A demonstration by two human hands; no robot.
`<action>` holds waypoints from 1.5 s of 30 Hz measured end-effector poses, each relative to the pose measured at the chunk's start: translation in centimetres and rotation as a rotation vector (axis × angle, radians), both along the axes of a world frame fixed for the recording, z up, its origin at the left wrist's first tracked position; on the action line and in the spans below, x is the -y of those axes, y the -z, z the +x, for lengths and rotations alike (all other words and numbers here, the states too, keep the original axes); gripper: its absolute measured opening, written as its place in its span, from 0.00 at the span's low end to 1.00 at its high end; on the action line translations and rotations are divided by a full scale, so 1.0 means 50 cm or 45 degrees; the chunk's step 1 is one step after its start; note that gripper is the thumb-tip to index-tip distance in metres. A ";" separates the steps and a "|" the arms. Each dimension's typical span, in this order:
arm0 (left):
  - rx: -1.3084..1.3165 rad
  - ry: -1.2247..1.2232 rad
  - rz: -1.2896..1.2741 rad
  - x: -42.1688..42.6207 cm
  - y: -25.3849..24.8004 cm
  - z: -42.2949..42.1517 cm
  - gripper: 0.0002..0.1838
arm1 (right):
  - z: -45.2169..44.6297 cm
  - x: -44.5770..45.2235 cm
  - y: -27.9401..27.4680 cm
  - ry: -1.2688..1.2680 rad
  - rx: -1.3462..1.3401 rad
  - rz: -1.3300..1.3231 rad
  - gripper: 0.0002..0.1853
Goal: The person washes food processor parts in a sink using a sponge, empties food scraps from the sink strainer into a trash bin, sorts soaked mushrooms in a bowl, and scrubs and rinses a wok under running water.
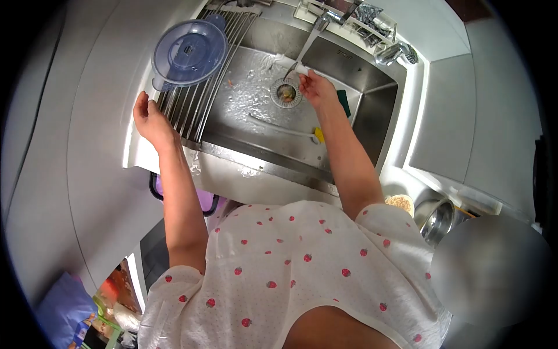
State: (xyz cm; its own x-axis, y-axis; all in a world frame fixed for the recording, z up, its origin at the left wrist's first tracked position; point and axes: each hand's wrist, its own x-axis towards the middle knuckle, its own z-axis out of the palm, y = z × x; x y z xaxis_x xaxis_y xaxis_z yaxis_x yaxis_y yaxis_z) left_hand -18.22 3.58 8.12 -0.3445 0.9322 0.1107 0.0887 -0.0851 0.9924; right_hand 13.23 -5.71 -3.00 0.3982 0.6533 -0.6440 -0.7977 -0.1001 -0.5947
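Observation:
My right hand point(317, 88) is over the sink point(250, 70), its fingers closed round a white object point(301, 69) beside the running water. That object is too small to name; the stream from the faucet point(323, 22) falls next to it, above the drain point(286, 93). To the left, my left hand point(152, 119) is raised by the edge of the metal roll-up rack point(192, 113), fingers bent and apart, with nothing visible in it. Just above it, a clear blue-rimmed lid point(189, 52) lies on the rack.
A yellow-ended brush point(317, 135) and a dark green pad point(343, 103) lie in the sink. Behind it stands a caddy point(372, 26). Metal bowls point(437, 221) and a bowl of food point(400, 203) are at the right. Below the counter is a purple bag point(204, 200).

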 end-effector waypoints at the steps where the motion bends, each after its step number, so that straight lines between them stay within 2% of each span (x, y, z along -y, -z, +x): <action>1: 0.001 -0.012 0.013 0.007 -0.011 0.004 0.14 | 0.001 0.002 -0.005 0.037 -0.096 0.007 0.05; 6: 0.011 0.029 0.055 0.030 -0.001 0.007 0.12 | -0.009 0.018 -0.019 0.059 -0.248 0.050 0.09; 8: 0.041 0.053 0.068 0.040 0.012 0.013 0.11 | -0.005 0.015 -0.003 0.182 -0.456 0.063 0.07; 12: 0.034 0.114 0.034 0.060 0.014 0.033 0.10 | -0.025 0.019 -0.031 0.230 -0.426 0.117 0.09; 17: 0.017 0.134 0.055 0.064 0.016 0.030 0.10 | -0.004 0.041 0.044 0.127 -0.458 0.458 0.08; 24: 0.018 0.116 0.021 0.058 0.032 -0.012 0.10 | 0.012 0.059 0.068 0.081 -0.522 0.595 0.06; 26: 0.004 0.102 0.012 0.063 0.024 -0.011 0.10 | 0.011 0.045 0.082 0.013 -0.599 0.786 0.06; 30: 0.016 0.118 0.009 0.063 0.017 -0.015 0.10 | -0.005 0.023 0.060 0.032 -0.513 0.721 0.07; 32: 0.005 0.128 0.010 0.061 0.025 -0.020 0.11 | -0.016 0.018 0.044 0.131 -0.491 0.632 0.10; 35: -0.026 0.136 0.005 0.056 0.033 -0.023 0.11 | 0.000 0.012 0.098 -0.006 -0.559 0.746 0.07; 39: -0.059 0.137 0.005 0.052 0.041 -0.019 0.11 | -0.007 0.010 0.094 0.055 -0.509 0.690 0.08; 42: -0.064 0.151 0.006 0.051 0.036 -0.013 0.12 | -0.012 0.004 0.086 0.056 -0.540 0.782 0.08; 45: -0.072 0.153 0.006 0.051 0.030 -0.005 0.12 | -0.016 0.001 0.068 0.057 -0.568 0.665 0.08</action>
State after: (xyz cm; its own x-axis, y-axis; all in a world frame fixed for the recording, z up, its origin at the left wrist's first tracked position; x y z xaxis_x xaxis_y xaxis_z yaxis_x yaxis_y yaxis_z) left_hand -18.48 1.03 6.63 -0.2235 0.9658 0.1313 0.1333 -0.1031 0.9857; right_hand 12.45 -5.77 -6.38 0.2019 0.9116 -0.3579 -0.9741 0.1491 -0.1698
